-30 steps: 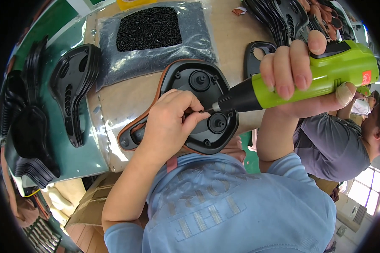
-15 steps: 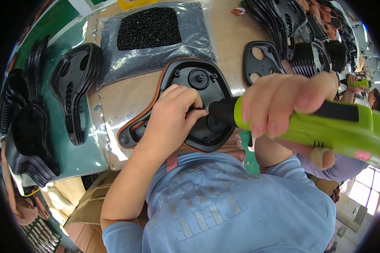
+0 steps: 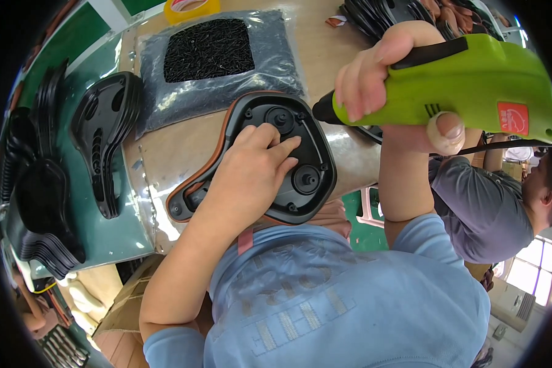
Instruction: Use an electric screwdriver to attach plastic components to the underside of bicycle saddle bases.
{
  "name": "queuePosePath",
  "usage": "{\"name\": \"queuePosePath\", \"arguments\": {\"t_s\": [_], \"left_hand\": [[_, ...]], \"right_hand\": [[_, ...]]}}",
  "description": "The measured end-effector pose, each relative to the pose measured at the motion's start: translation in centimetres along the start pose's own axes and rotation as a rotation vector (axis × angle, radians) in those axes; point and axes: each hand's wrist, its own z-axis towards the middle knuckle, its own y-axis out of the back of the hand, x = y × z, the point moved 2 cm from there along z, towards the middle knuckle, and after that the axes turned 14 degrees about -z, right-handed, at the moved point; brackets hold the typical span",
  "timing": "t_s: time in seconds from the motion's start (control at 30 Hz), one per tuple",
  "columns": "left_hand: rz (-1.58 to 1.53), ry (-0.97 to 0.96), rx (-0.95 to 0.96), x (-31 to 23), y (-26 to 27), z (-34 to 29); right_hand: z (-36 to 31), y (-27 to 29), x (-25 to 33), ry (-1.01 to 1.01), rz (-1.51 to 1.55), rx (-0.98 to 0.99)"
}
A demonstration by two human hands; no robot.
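Observation:
An upside-down bike saddle lies on the bench in front of me, its black shell edged in brown, with two round posts and several small screw holes inside. My left hand rests over its middle, index finger and thumb apart, nothing visible between them; its palm side is hidden. My right hand grips a lime-green electric screwdriver with a black nose, held above the bench to the saddle's right. A wrap covers the right thumb. The screwdriver's tip points left, clear of the saddle.
Beyond the saddle lies a clear bag of black screws, with a yellow tape roll behind it. Stacked black saddle shells stand at left, more shells at far right. A person in grey sits at right. A black cord crosses there.
My right hand has lifted the electric screwdriver up and away from the saddle. My left index finger and thumb, earlier pinched by the screwdriver's tip, have come apart.

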Motion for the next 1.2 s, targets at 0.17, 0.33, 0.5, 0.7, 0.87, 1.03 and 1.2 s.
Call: {"name": "queuePosePath", "arguments": {"t_s": [0.17, 0.33, 0.5, 0.7, 0.87, 1.03, 1.2], "left_hand": [[0.006, 0.011, 0.003, 0.2, 0.0, 0.1], [0.012, 0.009, 0.007, 0.2, -0.2, 0.2], [0.030, 0.008, 0.026, 0.1, 0.1, 0.2], [0.039, 0.011, 0.022, 0.1, 0.1, 0.0], [0.037, -0.006, 0.007, 0.2, -0.4, 0.1], [0.021, -0.014, -0.013, 0.1, -0.1, 0.0], [-0.063, 0.009, -0.030, 0.5, 0.1, -0.1]], "right_hand": [[0.4, -1.2, 0.2, -0.249, -0.087, -0.076], [0.9, -0.8, -1.7, -0.072, 0.012, 0.018], [0.5, -1.1, -2.4, -0.362, 0.034, -0.138], [0.9, -1.9, -3.2, -0.291, 0.090, -0.173], [0.5, -2.2, -1.8, -0.382, -0.114, -0.310], [-0.3, -0.2, 0.8, -0.078, 0.131, -0.298], [-3.1, -0.8, -0.8, -0.146, 0.049, -0.421]]}}
